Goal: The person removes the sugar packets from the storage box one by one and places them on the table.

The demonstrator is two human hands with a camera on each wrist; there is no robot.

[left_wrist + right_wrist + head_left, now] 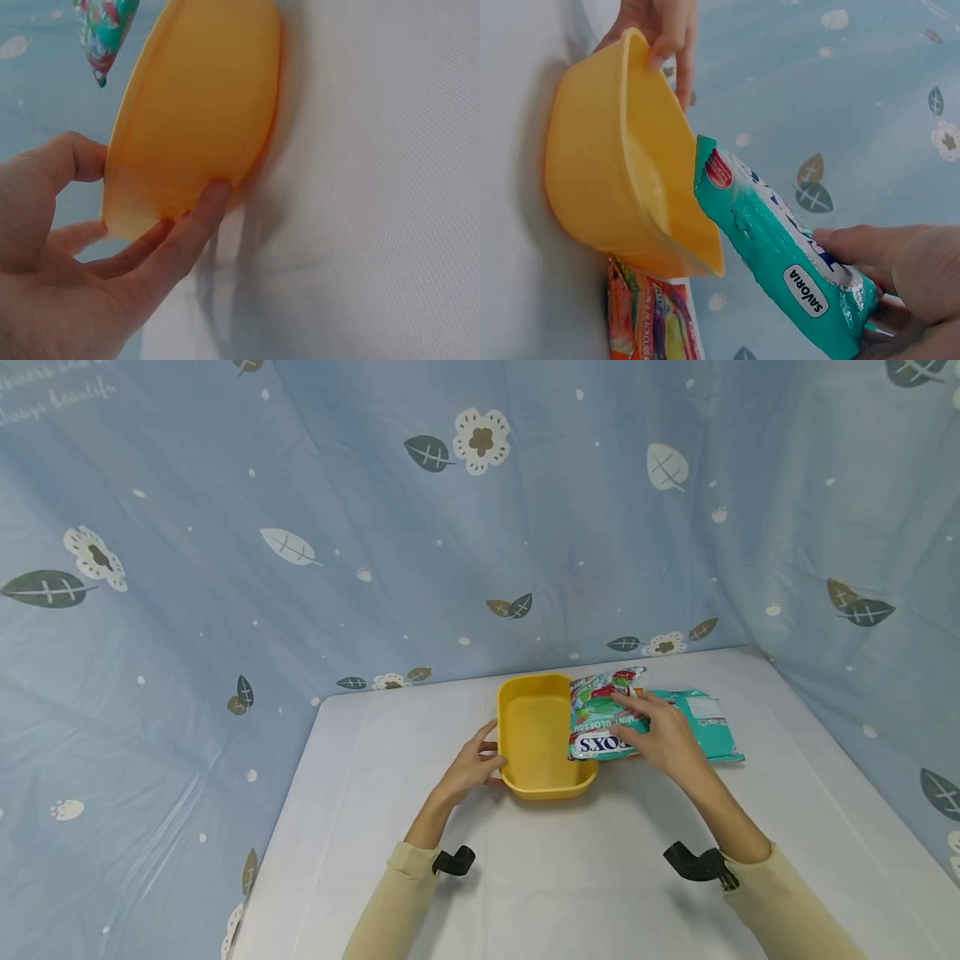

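Note:
A yellow plastic tub [534,739] stands upright on the white table, its inside bare. At its left side my left hand [471,766] holds it, thumb at the rim and fingertips against the outer wall, as the left wrist view shows closely. My right hand [663,737] pinches a teal Fox's candy bag [598,717] by one side. That bag hangs over the tub's right rim, raised above the table; its "Savoria" label [806,290] faces the right wrist camera. The bag's corner [105,34] also appears above the tub in the left wrist view.
Right of the tub, partly behind my right hand, lies a second teal packet [714,727]. A red and orange packet [656,319] lies close against the tub's right side. A blue patterned curtain [450,543] rises behind the white table [555,877].

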